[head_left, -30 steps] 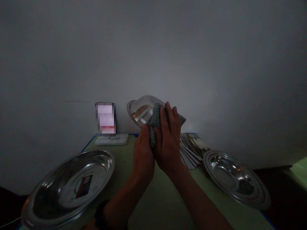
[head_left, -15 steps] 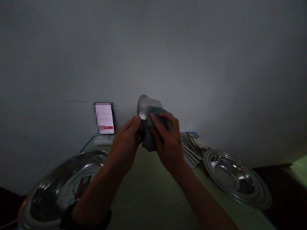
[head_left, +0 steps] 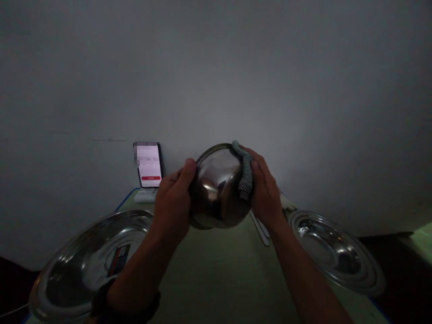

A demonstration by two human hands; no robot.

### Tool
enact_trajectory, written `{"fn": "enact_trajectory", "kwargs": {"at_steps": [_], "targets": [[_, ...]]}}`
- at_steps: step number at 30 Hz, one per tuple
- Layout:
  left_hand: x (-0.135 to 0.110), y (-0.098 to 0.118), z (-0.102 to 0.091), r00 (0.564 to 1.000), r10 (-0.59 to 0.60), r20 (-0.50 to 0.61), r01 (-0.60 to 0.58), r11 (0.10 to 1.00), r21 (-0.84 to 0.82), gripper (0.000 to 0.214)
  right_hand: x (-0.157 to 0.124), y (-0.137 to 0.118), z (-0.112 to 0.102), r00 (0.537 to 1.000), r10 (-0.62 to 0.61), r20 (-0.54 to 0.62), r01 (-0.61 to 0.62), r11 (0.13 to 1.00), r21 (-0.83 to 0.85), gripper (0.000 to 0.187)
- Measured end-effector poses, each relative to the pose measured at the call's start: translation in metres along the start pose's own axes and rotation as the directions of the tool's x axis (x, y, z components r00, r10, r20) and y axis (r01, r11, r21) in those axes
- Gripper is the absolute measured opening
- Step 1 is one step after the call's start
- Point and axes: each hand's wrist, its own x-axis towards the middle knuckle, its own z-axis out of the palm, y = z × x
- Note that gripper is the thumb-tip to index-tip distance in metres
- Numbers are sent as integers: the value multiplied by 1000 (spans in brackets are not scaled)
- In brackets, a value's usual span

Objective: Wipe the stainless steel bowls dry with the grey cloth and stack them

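Observation:
A shiny metal bowl (head_left: 218, 189) is held up above the table, tilted so that its rounded outside faces me. My left hand (head_left: 173, 198) grips its left edge, the thumb lying along the rim and the other fingers partly hidden. On the opposite side, my right hand (head_left: 266, 191) presses a grey-green cloth (head_left: 246, 175) against the bowl's right wall. That hand is closed around the cloth, and most of its fingertips are out of sight behind it.
A large metal basin (head_left: 60, 265) with a dark label inside stands at the left. A phone (head_left: 150, 166) leans upright on a white stand (head_left: 145, 195) by the wall. Metal dish (head_left: 337, 252) lies at the right, beside flat utensils (head_left: 261, 229) on the green table (head_left: 209, 279).
The bowl has turned from a side-on position to show its rounded outside. My right hand and the cloth have shifted from its front to its right side.

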Motion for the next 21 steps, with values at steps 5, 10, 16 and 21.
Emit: {"fn": "enact_trajectory", "kwargs": {"at_steps": [5,10,16,21], "targets": [[16,9,-3,986,22,-162,-59,972,-229,24,-27,6,38,987,45,-156,-47,999,-7,49],[13,-3,5,961,-117,-250,41,956,-290,25,-52,-19,63,984,-171,-45,149,940,-307,57],[-5,-22,10,996,-4,-89,-2,998,-63,34,-36,-19,42,966,-256,37,251,894,-372,56],[-18,-27,12,996,-4,84,-19,963,267,41,-14,-12,12,984,-171,55,180,946,-269,40]]}}
